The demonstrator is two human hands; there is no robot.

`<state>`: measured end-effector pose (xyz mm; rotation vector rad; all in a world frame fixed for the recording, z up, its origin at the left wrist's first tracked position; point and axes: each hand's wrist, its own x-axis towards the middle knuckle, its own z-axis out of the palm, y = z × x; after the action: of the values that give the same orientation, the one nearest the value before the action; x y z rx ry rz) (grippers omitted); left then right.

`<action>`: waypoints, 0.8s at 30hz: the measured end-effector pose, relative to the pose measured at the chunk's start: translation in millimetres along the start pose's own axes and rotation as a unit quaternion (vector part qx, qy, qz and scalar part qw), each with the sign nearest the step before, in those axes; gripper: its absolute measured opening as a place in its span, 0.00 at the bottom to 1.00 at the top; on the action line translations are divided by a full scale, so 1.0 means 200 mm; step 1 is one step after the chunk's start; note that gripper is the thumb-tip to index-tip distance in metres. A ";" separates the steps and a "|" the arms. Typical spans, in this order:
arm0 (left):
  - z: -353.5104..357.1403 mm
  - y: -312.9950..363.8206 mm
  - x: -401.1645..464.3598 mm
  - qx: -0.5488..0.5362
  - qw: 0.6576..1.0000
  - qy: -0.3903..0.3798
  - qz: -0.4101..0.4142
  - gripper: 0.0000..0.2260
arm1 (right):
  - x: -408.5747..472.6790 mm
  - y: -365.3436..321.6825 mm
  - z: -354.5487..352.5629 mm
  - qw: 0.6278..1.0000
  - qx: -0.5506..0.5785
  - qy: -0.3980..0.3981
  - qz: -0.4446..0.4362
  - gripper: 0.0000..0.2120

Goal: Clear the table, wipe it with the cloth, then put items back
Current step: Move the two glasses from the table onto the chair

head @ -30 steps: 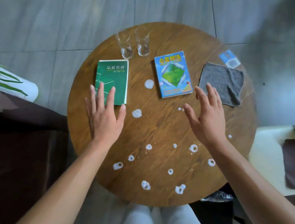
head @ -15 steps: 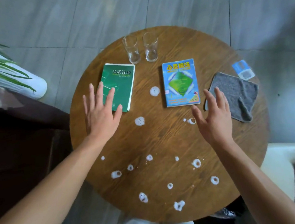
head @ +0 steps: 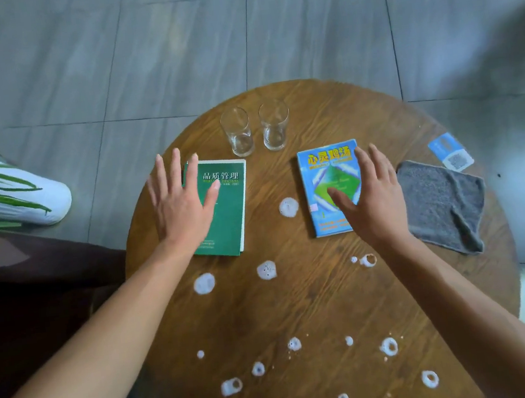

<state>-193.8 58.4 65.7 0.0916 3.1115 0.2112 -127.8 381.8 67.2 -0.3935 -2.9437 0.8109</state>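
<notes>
Green book [head: 226,209] under spread left-hand fingers [head: 176,172] — blue book [head: 325,188] under spread right-hand fingers [head: 378,166].

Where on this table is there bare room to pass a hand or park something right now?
Bare wood lies along the near right of the table, below the grey cloth, and in the band between the foam blobs and the near spots. The far side is crowded: two glasses, green book under the left hand, blue book under the right hand.
</notes>
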 end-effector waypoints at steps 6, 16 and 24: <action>0.04 -0.02 0.31 -0.096 0.992 0.001 0.083 0.40 | 0.30 -0.15 0.11 1.000 0.020 -0.011 0.000 0.42; 0.09 0.16 0.62 -0.336 0.936 -0.098 0.033 0.49 | 0.63 -0.37 0.27 0.991 0.104 -0.078 0.017 0.49; 0.17 0.21 0.66 -0.393 0.915 -0.096 0.003 0.40 | 0.74 -0.46 0.42 0.972 0.189 -0.111 0.082 0.41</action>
<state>-322.2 112.3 34.7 0.0934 2.5880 1.3190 -301.6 302.2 41.4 -0.5505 -2.8746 1.4945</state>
